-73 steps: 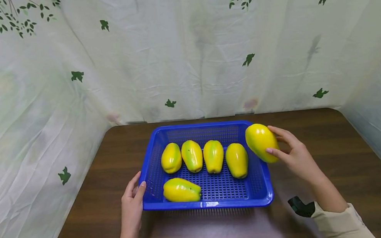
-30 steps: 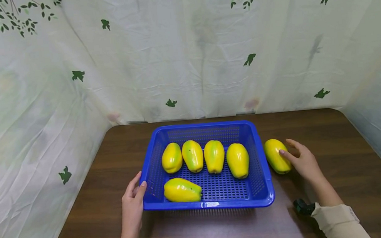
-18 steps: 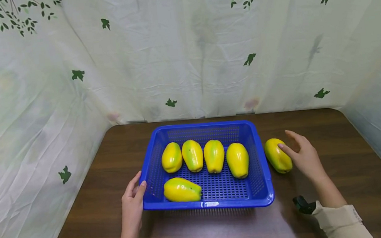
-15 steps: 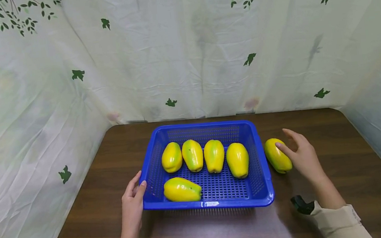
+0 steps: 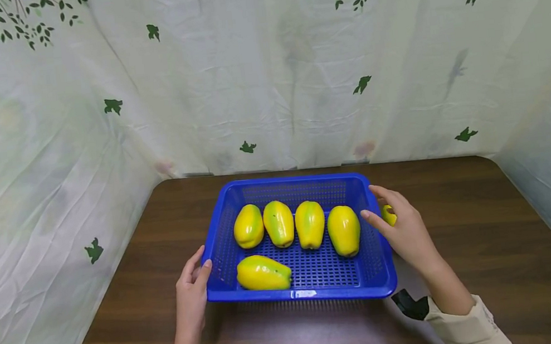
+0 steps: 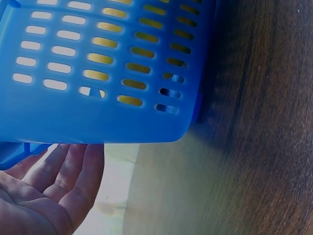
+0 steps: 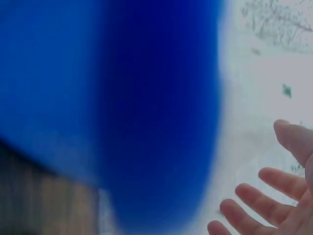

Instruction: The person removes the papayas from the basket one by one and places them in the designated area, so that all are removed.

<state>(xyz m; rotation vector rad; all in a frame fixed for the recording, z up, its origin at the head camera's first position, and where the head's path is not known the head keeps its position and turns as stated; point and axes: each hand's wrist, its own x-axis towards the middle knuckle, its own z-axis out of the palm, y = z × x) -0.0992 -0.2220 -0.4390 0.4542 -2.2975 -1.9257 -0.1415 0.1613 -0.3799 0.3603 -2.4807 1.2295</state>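
In the head view, the blue basket (image 5: 296, 179) holds five glossy yellow fruits (image 5: 344, 231) tinged green, four in a row and one crosswise in front; the left hand (image 5: 191, 295) pinches its left rim. A sixth fruit (image 5: 389, 216) shows beyond the right rim, mostly hidden by the right hand (image 5: 405, 234), loosely spread and gripping nothing. Left wrist: yellow shows through the slots. Right wrist: parted fingers (image 7: 264, 203) beside blurred blue.
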